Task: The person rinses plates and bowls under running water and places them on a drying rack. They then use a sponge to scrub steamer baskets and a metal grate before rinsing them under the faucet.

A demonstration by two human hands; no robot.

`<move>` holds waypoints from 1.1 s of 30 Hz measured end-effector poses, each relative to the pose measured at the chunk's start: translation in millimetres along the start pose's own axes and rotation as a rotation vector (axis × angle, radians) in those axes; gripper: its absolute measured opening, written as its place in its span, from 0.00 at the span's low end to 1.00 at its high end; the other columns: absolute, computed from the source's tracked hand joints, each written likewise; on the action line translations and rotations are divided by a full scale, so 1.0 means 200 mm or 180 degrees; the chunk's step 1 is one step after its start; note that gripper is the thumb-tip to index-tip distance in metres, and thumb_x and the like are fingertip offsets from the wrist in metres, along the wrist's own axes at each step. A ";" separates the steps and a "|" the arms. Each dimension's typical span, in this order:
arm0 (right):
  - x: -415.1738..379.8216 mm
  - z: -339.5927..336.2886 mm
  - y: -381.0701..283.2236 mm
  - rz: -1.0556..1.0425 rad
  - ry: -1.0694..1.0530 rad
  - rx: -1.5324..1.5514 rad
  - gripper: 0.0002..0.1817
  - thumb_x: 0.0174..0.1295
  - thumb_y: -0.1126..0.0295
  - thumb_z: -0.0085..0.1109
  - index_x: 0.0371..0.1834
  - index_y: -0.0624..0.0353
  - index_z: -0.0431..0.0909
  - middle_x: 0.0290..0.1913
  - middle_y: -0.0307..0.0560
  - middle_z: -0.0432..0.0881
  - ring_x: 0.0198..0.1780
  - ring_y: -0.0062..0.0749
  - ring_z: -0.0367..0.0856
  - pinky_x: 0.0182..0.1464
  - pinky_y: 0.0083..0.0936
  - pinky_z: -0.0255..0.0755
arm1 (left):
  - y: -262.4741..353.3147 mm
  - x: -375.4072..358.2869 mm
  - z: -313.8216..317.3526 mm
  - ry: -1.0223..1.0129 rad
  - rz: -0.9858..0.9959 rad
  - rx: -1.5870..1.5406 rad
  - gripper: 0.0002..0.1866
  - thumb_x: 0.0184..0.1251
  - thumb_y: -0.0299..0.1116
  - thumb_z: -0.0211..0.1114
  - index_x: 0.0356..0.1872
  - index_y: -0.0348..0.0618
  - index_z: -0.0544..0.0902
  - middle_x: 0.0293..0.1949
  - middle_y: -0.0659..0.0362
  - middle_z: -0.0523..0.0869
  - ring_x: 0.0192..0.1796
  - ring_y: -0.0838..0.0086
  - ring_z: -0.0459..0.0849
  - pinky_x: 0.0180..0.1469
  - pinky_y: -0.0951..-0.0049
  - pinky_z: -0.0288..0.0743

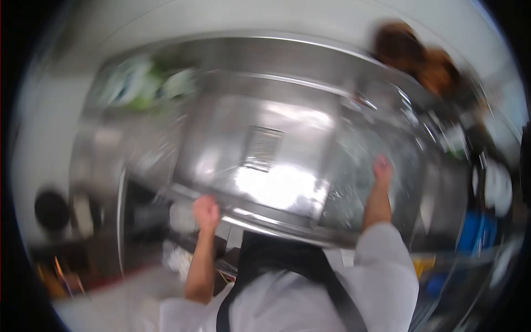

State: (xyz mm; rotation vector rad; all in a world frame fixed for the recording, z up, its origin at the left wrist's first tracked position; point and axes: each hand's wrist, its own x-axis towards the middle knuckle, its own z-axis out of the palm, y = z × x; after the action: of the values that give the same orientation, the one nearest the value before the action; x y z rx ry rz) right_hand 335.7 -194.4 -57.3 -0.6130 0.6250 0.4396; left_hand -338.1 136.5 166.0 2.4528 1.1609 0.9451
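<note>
A steel sink unit (215,141) spans the view, blurred by motion. Close to its front edge is my left hand (206,211), its fingers curled into a fist, with nothing seen in it. My right hand (382,167) is over the right basin (354,193), which looks filled with clear water. Blur smears its fingers, so whether it holds anything cannot be made out; touching the water cannot be told either. In the middle basin lies a small silvery rectangular piece (264,148), perhaps a drain cover.
Green and white bundles (146,83), perhaps bagged vegetables, rest at the back left. Brown rounded objects (417,52) are at the back right. Blurred metal items (406,105) sit behind the right basin. A blue container (477,231) and a white round thing (495,188) stand at the far right.
</note>
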 end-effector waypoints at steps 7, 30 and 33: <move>0.22 1.09 -0.17 -0.0266 -0.0222 0.0364 0.36 0.71 0.39 0.30 0.59 0.60 0.71 0.56 0.56 0.79 0.56 0.51 0.79 0.58 0.55 0.72 | 0.00 0.12 -0.06 -0.0552 -0.0427 0.0519 0.12 0.68 0.37 0.51 0.35 0.43 0.81 0.34 0.54 0.83 0.38 0.55 0.79 0.42 0.59 0.68; 0.06 0.59 -0.10 -0.0469 0.0895 -0.0480 0.33 0.68 0.45 0.33 0.72 0.48 0.63 0.71 0.51 0.66 0.72 0.48 0.60 0.68 0.57 0.55 | 0.07 0.19 -0.13 -0.0593 -0.0478 0.0375 0.10 0.66 0.33 0.52 0.35 0.41 0.81 0.34 0.54 0.83 0.39 0.56 0.79 0.45 0.60 0.69; 0.06 0.90 -0.33 -0.0367 0.0595 0.0008 0.37 0.67 0.40 0.36 0.73 0.53 0.60 0.72 0.45 0.65 0.73 0.44 0.58 0.70 0.53 0.57 | 0.11 0.20 -0.07 -0.0566 -0.0459 0.0375 0.10 0.66 0.32 0.52 0.35 0.41 0.81 0.34 0.54 0.83 0.39 0.56 0.79 0.45 0.61 0.69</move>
State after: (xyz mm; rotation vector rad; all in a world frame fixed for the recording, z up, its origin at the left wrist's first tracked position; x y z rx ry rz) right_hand 452.7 -124.8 77.0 -0.6891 0.7636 0.2754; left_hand -315.4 151.1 204.9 2.4445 1.3425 0.6211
